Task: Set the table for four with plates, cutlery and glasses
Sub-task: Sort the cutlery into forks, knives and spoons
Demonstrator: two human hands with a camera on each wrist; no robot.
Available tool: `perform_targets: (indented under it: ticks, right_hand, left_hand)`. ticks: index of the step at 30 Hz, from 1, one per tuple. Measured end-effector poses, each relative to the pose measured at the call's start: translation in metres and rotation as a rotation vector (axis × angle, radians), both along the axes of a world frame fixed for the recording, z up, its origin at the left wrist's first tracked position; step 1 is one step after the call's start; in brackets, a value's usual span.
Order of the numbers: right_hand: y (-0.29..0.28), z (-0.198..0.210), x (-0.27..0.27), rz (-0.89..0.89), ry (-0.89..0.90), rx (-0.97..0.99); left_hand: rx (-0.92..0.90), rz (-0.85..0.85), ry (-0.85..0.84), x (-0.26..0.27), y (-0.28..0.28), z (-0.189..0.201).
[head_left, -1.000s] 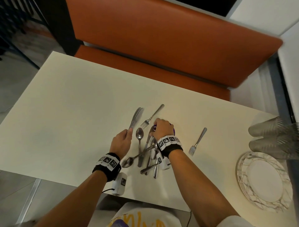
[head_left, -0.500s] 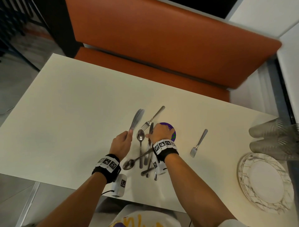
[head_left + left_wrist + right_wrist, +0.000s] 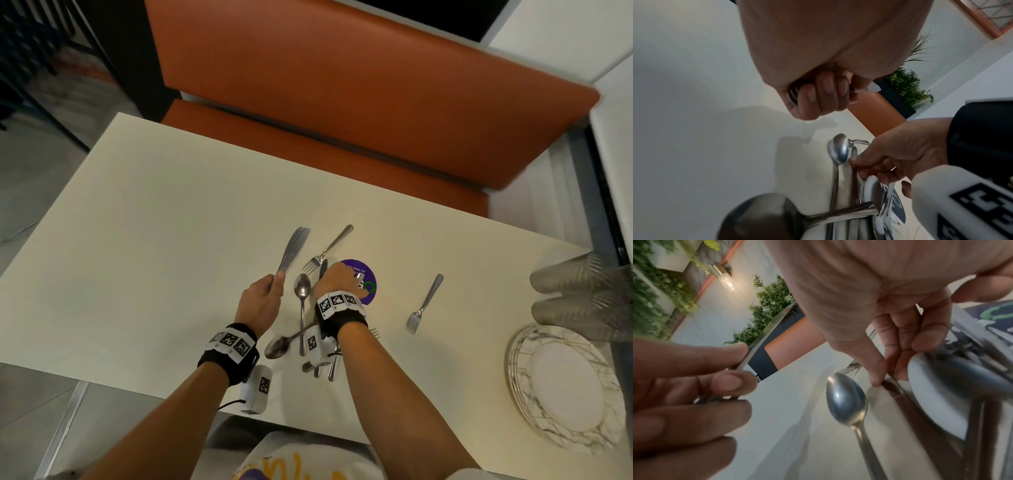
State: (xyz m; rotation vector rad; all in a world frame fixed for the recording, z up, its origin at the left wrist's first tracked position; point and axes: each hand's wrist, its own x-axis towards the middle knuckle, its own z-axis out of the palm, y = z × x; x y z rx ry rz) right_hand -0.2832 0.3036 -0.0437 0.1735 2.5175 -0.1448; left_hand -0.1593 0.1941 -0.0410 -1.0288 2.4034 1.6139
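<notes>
My left hand (image 3: pixel 270 291) grips a bundle of table knives (image 3: pixel 293 248) by the handles, blades pointing away over the cream table (image 3: pixel 154 240). In the left wrist view its fingers (image 3: pixel 818 97) curl round those handles. My right hand (image 3: pixel 337 279) reaches into the cutlery pile, where thumb and fingers pinch a knife (image 3: pixel 892 387) lying beside a spoon (image 3: pixel 302 291). That knife's tip (image 3: pixel 323 270) shows just past the hand. A second spoon (image 3: pixel 278 346) lies across the pile, and a fork (image 3: pixel 327 250) lies beyond it. More handles are hidden under my right wrist.
A lone fork (image 3: pixel 424 305) lies to the right. A stack of marbled plates (image 3: pixel 565 387) sits at the table's right end, with ribbed glasses (image 3: pixel 582 298) lying behind it. A round purple sticker (image 3: pixel 364 274) is on the table under my right hand. An orange bench (image 3: pixel 342 102) runs along the far side.
My right hand slid a little left and toward me, uncovering the purple sticker, and closed on a knife in the pile. The left hand kept its knives, almost still.
</notes>
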Motion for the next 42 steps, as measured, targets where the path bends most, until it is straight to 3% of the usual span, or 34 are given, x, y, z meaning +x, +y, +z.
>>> perform_targets:
  ticks: [5,19,21,24,29,33,42]
  right_hand:
    - [-0.005,0.000,0.002,-0.079,-0.020,-0.088]
    - [0.013,0.001,-0.014,-0.055,0.017,-0.268]
    - [0.024,0.005,-0.022,-0.051,0.084,-0.349]
    - [0.040,0.023,-0.033,-0.207,0.247,-0.513]
    - [0.063,0.067,-0.044,-0.281,0.425,-0.755]
    - [0.064,0.085,-0.032,-0.201,0.344,-0.892]
    - [0.066,0.082,-0.015,-0.085,0.389,-0.887]
  left_hand:
    - [0.017,0.002,0.001,0.001,-0.003,0.001]
    - [0.038,-0.021,-0.008,0.001,-0.004,0.006]
    - [0.045,-0.021,-0.003,-0.002,-0.004,0.006]
    - [0.067,-0.039,0.019,-0.009,-0.004,0.005]
    - [0.193,-0.038,0.070,-0.032,0.004,0.015]
    - [0.289,-0.061,0.098,-0.050,0.021,0.029]
    - [0.567,-0.086,0.090,-0.063,0.058,0.059]
